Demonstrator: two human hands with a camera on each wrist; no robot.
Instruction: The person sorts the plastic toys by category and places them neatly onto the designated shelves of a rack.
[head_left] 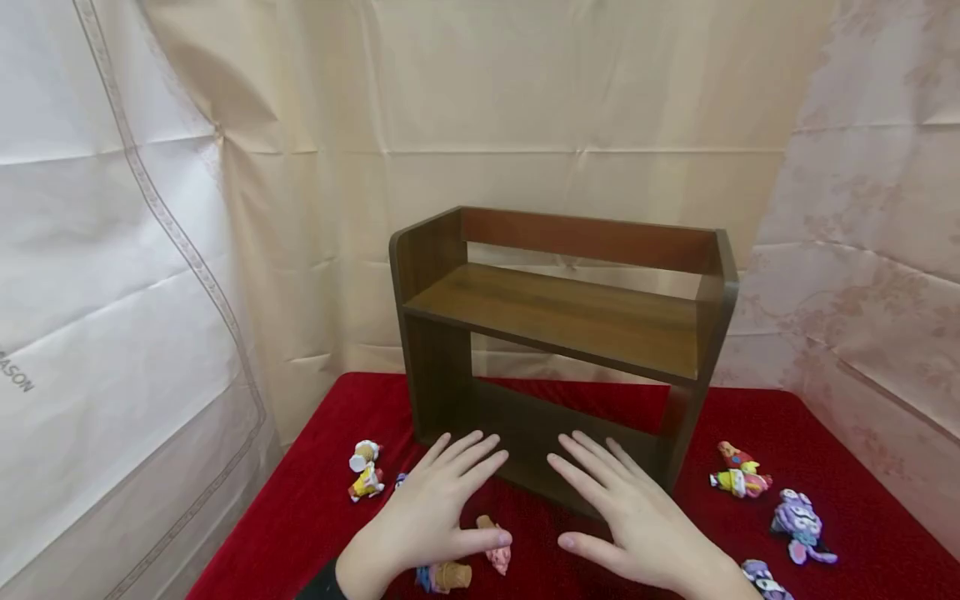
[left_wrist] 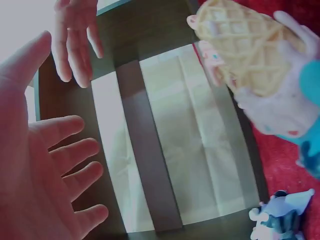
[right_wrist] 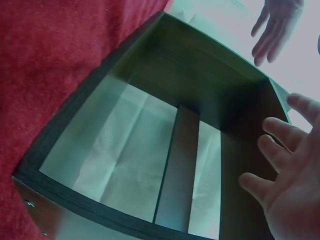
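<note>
In the head view, my left hand (head_left: 435, 508) and right hand (head_left: 637, 508) are apart, fingers straight, gripping nothing, before the wooden shelf (head_left: 555, 310), which stands on the red cloth (head_left: 292, 508). A pink figurine (head_left: 500, 559) shows partly behind my left thumb. In my left wrist view, a waffle-cone figurine (left_wrist: 245, 47) looms near the shelf's edge. In my right wrist view, my fingers spread loosely by the shelf.

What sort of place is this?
Probably a makeshift indoor recording booth: creased beige sheets hang behind, a red velvety cloth covers the work surface, and a brown two-tier wood-look shelf stands among small colourful toy figurines.
</note>
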